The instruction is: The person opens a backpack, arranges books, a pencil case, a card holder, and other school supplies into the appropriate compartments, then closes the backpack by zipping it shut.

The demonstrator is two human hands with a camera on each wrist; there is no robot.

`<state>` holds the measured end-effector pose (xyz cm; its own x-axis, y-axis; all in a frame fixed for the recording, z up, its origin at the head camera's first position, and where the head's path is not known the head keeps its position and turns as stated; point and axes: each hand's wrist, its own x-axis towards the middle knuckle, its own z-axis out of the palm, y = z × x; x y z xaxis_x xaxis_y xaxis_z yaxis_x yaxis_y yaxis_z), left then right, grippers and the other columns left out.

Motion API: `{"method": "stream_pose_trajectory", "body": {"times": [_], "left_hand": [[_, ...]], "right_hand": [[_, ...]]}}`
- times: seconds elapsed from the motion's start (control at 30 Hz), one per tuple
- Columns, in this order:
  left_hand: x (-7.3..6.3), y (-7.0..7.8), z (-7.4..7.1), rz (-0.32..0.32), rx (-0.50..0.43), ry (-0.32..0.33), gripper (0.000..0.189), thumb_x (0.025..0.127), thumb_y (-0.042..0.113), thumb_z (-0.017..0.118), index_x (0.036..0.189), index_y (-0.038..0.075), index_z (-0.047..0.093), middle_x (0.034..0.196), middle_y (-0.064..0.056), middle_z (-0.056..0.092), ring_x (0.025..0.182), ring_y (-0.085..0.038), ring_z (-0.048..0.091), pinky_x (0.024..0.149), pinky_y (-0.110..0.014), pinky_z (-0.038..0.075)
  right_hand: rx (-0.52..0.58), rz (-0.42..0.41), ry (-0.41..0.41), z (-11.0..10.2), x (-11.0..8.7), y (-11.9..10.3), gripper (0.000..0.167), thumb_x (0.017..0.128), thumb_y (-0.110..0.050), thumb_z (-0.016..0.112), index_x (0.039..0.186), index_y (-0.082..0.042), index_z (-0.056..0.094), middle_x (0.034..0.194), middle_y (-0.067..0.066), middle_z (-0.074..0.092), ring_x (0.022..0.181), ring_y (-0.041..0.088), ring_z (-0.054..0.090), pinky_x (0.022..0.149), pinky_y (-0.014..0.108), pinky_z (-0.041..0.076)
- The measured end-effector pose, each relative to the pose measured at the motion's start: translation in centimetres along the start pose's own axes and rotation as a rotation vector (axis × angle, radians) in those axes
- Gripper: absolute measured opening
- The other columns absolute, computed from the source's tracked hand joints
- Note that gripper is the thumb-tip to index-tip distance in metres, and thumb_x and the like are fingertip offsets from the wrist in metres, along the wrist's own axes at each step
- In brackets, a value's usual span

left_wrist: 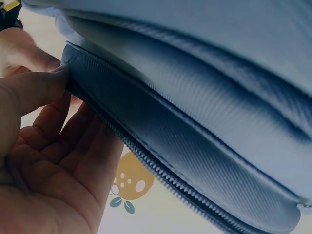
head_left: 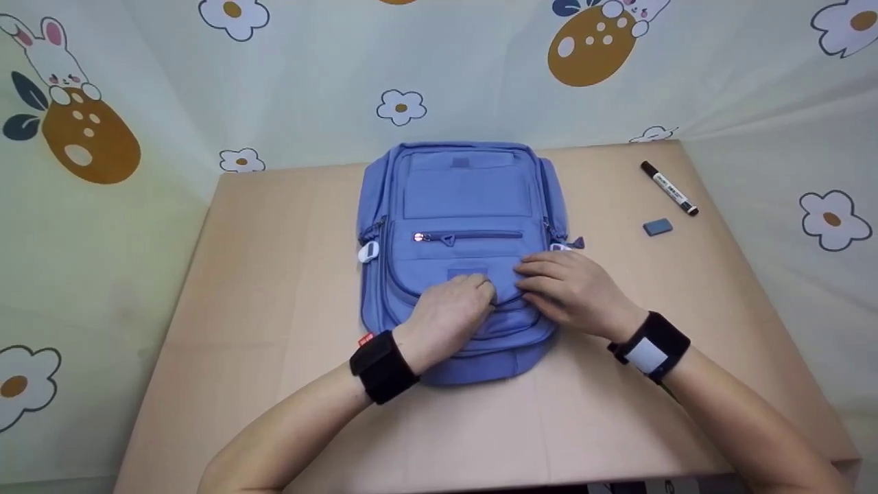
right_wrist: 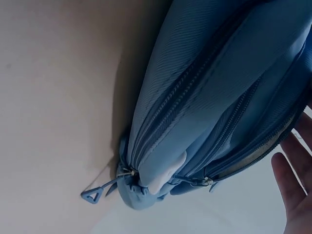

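Note:
A blue backpack [head_left: 468, 192] lies front side up on the table. My left hand [head_left: 449, 312] is at its lower front, fingers curled. The left wrist view shows this hand [left_wrist: 53, 146] pinching the zippered edge [left_wrist: 161, 170] of the front pocket between thumb and fingers. On the pocket's right side rests my right hand [head_left: 579, 291], its fingers fairly straight against the fabric. In the right wrist view its fingers [right_wrist: 290, 178] lie beside the front pocket's rim, where the zipper is parted. A zipper pull [right_wrist: 92, 196] hangs off the backpack's side.
A marker [head_left: 669, 187] and a small blue-grey eraser-like block [head_left: 658, 227] lie to the right of the backpack on the table [head_left: 274, 274]. A patterned curtain [head_left: 309, 75] encloses the back and sides. White round tags [head_left: 368, 252] hang at the backpack's sides.

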<state>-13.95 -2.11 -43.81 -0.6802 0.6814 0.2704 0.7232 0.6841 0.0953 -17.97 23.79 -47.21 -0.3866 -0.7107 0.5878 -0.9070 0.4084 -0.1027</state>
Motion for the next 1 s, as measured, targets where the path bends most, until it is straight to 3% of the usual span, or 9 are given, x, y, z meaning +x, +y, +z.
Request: {"method": "stream_pose_trajectory", "body": {"times": [0.27,0.6,1.0], "left_hand": [[0.1,-0.3,-0.5,-0.042,-0.114,-0.045,0.010,0.102,0.021,0.064,0.098,0.011,0.067,0.092,-0.001,0.065,0.082,-0.020,0.066,0.066,-0.035,0.057],[-0.7,-1.4,-0.5,0.020,-0.185,0.019,0.014,0.097,0.018,0.070,0.108,0.010,0.071,0.106,-0.002,0.068,0.098,-0.021,0.067,0.082,-0.035,0.057],[-2.1,-4.7,-1.5,0.051,-0.153,0.076,0.036,0.094,0.026,0.076,0.124,0.007,0.067,0.126,-0.008,0.066,0.117,-0.025,0.063,0.103,-0.039,0.049]], "right_hand": [[0.007,0.007,0.032,0.2,0.3,-0.3,0.024,0.088,-0.007,0.078,0.112,-0.007,0.077,0.120,0.009,0.073,0.114,0.027,0.068,0.095,0.044,0.054],[-0.016,0.011,0.046,0.4,0.3,-0.4,0.017,0.089,-0.005,0.076,0.106,-0.006,0.075,0.114,0.008,0.074,0.110,0.026,0.070,0.090,0.043,0.056],[-0.013,0.042,0.039,0.2,0.4,-0.4,0.018,0.092,-0.005,0.072,0.110,-0.006,0.073,0.116,0.008,0.074,0.110,0.024,0.070,0.091,0.042,0.056]]}}
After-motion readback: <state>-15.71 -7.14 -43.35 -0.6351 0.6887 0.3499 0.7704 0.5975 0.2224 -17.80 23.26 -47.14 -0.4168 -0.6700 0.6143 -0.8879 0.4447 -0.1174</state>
